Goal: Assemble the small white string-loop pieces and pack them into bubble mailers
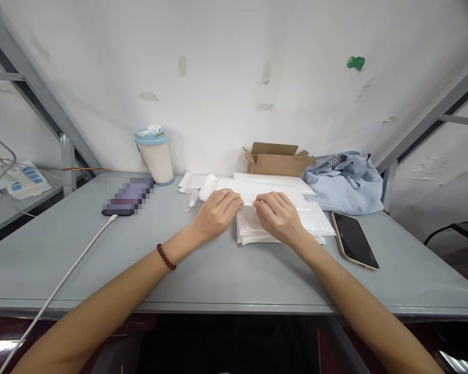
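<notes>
My left hand (217, 212) and my right hand (277, 215) meet over a stack of clear plastic bags (315, 221) lying on the grey table (218, 270). Both hands have their fingers curled and pinch the near top edge of the uppermost bag between them. A red bead bracelet (166, 256) circles my left wrist. More white sheets and a white roll (207, 186) lie just behind my hands.
A phone (353, 240) lies face up to the right of the stack. A second, blurred phone (128, 196) with a white cable (62, 280) sits at left. Behind stand a lidded cup (155, 155), an open cardboard box (276, 159) and a blue cloth bag (345, 182).
</notes>
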Demonstrator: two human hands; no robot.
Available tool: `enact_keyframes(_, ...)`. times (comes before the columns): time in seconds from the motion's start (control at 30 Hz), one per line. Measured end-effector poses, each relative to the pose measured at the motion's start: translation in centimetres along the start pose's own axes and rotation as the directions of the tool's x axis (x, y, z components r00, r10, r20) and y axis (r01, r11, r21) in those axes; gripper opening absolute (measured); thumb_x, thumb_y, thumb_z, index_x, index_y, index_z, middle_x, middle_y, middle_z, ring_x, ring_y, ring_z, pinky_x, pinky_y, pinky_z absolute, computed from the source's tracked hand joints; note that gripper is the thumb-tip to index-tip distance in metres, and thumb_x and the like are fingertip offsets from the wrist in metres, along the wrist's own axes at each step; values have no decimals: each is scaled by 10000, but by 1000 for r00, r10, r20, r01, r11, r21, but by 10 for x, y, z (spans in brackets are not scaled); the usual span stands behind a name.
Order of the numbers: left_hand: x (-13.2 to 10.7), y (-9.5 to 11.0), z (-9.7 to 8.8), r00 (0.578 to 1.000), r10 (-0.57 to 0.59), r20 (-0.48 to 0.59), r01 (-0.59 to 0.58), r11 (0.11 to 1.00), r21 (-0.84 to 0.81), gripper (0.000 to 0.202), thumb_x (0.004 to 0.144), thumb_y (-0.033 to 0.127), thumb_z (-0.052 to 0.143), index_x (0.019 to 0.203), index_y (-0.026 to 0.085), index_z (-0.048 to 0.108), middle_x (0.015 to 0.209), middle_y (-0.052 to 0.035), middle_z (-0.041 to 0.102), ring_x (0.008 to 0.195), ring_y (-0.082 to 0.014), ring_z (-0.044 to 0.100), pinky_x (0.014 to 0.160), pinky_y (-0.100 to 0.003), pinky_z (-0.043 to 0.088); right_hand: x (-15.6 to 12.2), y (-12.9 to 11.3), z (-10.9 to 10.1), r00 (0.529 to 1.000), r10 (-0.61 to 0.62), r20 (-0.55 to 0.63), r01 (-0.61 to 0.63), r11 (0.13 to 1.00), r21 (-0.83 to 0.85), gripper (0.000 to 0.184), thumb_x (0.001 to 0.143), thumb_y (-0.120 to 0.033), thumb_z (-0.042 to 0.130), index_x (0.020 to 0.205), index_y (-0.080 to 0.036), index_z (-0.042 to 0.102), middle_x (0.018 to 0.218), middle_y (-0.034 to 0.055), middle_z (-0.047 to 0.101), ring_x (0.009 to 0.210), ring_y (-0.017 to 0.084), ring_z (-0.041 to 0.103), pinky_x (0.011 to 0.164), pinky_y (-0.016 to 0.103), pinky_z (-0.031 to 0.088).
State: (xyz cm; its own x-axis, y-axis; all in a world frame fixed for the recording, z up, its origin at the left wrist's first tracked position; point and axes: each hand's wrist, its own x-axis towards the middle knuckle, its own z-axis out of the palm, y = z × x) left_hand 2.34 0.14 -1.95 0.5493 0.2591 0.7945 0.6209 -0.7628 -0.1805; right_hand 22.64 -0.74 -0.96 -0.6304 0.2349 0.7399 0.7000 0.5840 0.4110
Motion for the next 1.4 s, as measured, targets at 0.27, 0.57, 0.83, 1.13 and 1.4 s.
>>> enact_keyframes(0.27, 1, -34, -11, 585, -811, 26, 767, 543, -343, 280, 814, 268, 509, 1055, 156, 599, 1166, -121, 599, 1094, -245, 528, 853, -386, 473, -2, 6, 2, 990, 110, 85, -114, 992, 45, 252, 830, -8, 380, 736, -180, 538, 800, 52, 600, 715, 142, 462, 612, 254, 353)
enact_keyframes(0.57, 2, -34, -13, 305, -683, 664, 807, -185, -561, 278, 600, 223, 680, 866, 140, 694, 848, -58, 716, 829, -218, 649, 772, -345, 499, -3, -2, 3, 985, 86, 151, -102, 990, 100, 174, 834, -81, 430, 832, -165, 582, 1002, 117, 602, 929, 215, 495, 729, 324, 414)
enact_keyframes(0.83, 9, -15, -15, 382, -563, 733, 808, -180, -560, 370, 568, 241, 775, 921, 164, 697, 934, -57, 726, 851, -219, 658, 820, -364, 502, 2, -7, -6, 950, 55, 307, -89, 991, 98, 602, 846, -480, 526, 1345, -163, 409, 1438, 210, 334, 1343, 350, 257, 1007, 523, 279)
enact_keyframes(1.13, 8, -11, -15, 411, -496, 765, 851, -93, -517, 306, 583, 315, 757, 850, 185, 685, 870, -43, 713, 826, -235, 655, 701, -335, 519, 4, -11, -12, 923, 83, 377, -132, 985, 108, 845, 749, -559, 595, 1428, -162, 285, 1479, 230, 246, 1374, 388, 152, 1026, 610, 172)
enact_keyframes(1.4, 8, -7, -11, 383, -598, 704, 898, 61, -436, 154, 621, 259, 656, 761, 195, 659, 773, -16, 684, 745, -210, 625, 585, -260, 468, 1, -12, -7, 950, 73, 305, -108, 989, 101, 718, 752, -436, 587, 1363, -145, 345, 1321, 216, 407, 1217, 341, 365, 1024, 565, 184)
